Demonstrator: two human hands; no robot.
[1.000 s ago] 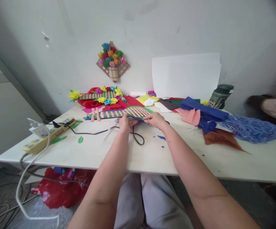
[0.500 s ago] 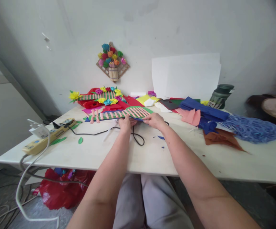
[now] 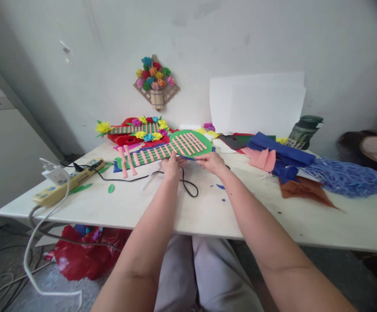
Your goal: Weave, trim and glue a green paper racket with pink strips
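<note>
Both hands grip the near edge of a paper craft lute [image 3: 162, 152], green with pink strips across it and a blue backing. Its narrow neck points left and its round body lies to the right, tilted up toward me. My left hand [image 3: 173, 166] is closed on the middle of the edge, thumb on top and fingers partly underneath. At the body's lower right edge, my right hand [image 3: 211, 164] pinches the rim. A black cable [image 3: 188, 186] loops on the table below, beside a white stick-like tool [image 3: 149, 178] that my left hand partly hides.
A flower-trimmed craft lute [image 3: 136, 130] lies at the back. On the left is a power strip [image 3: 67, 184] with chargers. Crepe paper [image 3: 279, 149], blue yarn [image 3: 351, 177] and a dark bottle [image 3: 303, 132] occupy the right. A flower basket ornament [image 3: 155, 82] hangs on the wall.
The green lute has tipped up, so its face shows more fully and its round end stands higher. Both hands keep their hold. The view has shifted slightly.
</note>
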